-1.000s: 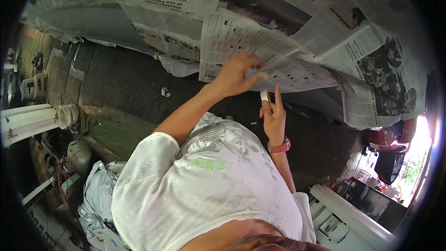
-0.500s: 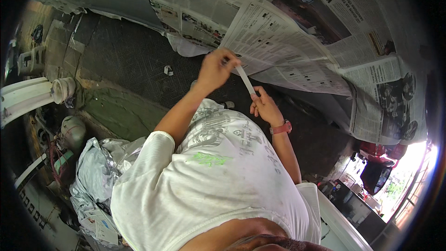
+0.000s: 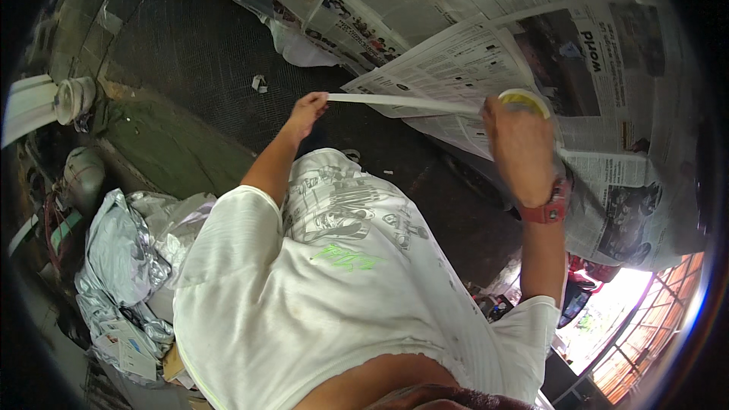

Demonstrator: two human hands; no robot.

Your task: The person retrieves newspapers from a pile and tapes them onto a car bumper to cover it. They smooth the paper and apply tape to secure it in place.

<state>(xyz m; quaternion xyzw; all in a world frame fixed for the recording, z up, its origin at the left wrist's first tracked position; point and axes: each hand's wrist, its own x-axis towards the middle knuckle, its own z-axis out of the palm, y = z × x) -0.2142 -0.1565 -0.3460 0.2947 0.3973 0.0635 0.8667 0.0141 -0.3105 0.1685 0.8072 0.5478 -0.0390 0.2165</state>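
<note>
A pale strip of masking tape (image 3: 402, 100) stretches taut and nearly level between my two hands. Its loose end is pinched in the fingertips of my left hand (image 3: 307, 115), held out in front of my body. My right hand (image 3: 520, 152), with a red watch on the wrist, grips the tape roll (image 3: 535, 99), whose yellow inside shows above the knuckles. Behind the strip hang overlapping newspaper sheets (image 3: 471, 68), covering a large surface; my right hand is in front of them. Whether the strip touches the paper, I cannot tell.
Crumpled silvery sheeting (image 3: 121, 258) lies in a heap at the left. A white post-like part (image 3: 30, 110) juts in above a green cloth (image 3: 175, 140). A small white scrap (image 3: 260, 83) rests on the dark floor (image 3: 197, 53). Bright daylight enters at the lower right.
My hands have moved far apart, left hand leftward, right hand rightward and up. The tape strip between them is much longer, and the roll now shows. The view has shifted slightly.
</note>
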